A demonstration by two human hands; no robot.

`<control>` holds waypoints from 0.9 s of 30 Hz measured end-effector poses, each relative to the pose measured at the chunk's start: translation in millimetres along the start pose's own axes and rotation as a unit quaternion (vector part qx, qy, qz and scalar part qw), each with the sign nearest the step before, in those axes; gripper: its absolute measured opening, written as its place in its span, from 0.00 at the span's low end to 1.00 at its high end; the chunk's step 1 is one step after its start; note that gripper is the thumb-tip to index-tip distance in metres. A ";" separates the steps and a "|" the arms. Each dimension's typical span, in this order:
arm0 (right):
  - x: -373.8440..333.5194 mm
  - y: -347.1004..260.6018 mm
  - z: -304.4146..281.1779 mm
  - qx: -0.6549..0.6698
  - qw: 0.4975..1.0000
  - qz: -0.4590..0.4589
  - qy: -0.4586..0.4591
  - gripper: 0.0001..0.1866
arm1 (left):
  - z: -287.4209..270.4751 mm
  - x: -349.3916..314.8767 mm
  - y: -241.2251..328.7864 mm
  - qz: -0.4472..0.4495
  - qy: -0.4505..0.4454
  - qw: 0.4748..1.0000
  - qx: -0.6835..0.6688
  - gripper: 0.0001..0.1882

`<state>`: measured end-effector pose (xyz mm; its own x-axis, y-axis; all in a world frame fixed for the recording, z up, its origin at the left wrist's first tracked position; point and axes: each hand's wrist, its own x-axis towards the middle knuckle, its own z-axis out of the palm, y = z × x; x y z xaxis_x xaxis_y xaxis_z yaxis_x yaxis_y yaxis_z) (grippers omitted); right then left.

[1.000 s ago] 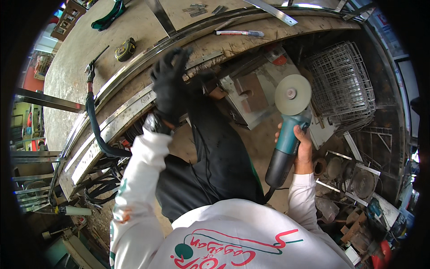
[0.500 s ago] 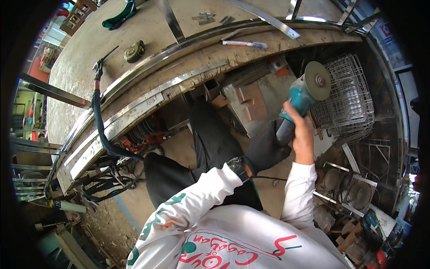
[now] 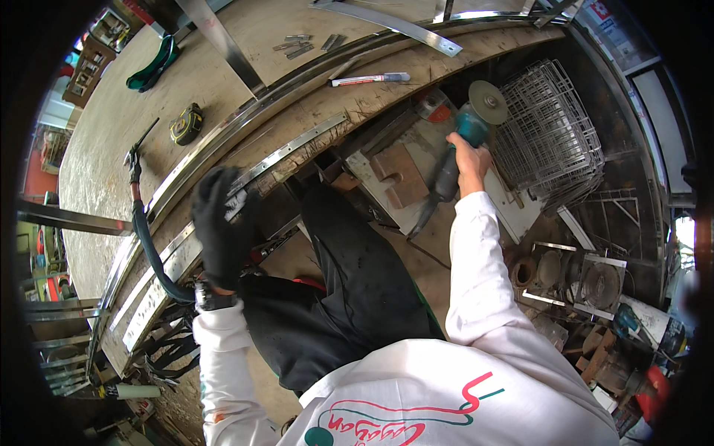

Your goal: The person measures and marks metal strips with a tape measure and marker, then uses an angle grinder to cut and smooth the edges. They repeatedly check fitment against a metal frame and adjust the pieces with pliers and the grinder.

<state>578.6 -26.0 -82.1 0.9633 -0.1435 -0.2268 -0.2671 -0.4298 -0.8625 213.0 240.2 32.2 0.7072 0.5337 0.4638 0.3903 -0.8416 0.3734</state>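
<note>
My bare right hand (image 3: 470,162) is wrapped round the body of a teal and black angle grinder (image 3: 444,178). The grinder's pale round disc (image 3: 488,102) points up and away, and its cord trails off the lower end. My left hand (image 3: 222,230), in a black glove, is over the table's near edge, partly covering a thin metal strip with holes (image 3: 297,147). Its fingers are smeared by motion, so whether it touches the strip cannot be made out. Beyond it, a long bent metal bar (image 3: 216,145) runs along the table edge.
On the table (image 3: 111,245) lie a tape measure (image 3: 186,124), a marker (image 3: 370,79), small metal pieces (image 3: 300,49) and a welding electrode holder (image 3: 134,160) with a thick cable. Upright metal bars (image 3: 223,46) rise from it. A wire rack (image 3: 550,134) stands at right.
My left hand has left the grinder and swung left to the table edge. My right hand keeps the grinder, now gripping it alone. The view has shifted somewhat.
</note>
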 end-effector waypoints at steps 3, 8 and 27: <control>12.2 9.6 6.6 -0.073 0.996 -0.030 -0.032 0.34 | -18.1 -5.0 -36.3 0.003 -0.046 0.998 0.054 0.22; 2.4 10.5 6.0 -0.200 0.975 -0.061 -0.069 0.42 | -13.3 -13.8 -68.4 -0.052 -0.079 0.995 -0.022 0.19; -64.2 38.9 -55.2 -0.082 0.973 -0.123 -0.179 0.40 | -48.9 -46.7 -76.6 -0.080 -0.034 0.996 -0.025 0.10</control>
<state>504.9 -82.7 -76.2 0.9380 0.2888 -0.1916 0.0002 -0.5532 -0.8331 121.3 283.8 21.3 0.6778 0.6521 0.3397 0.4723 -0.7402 0.4786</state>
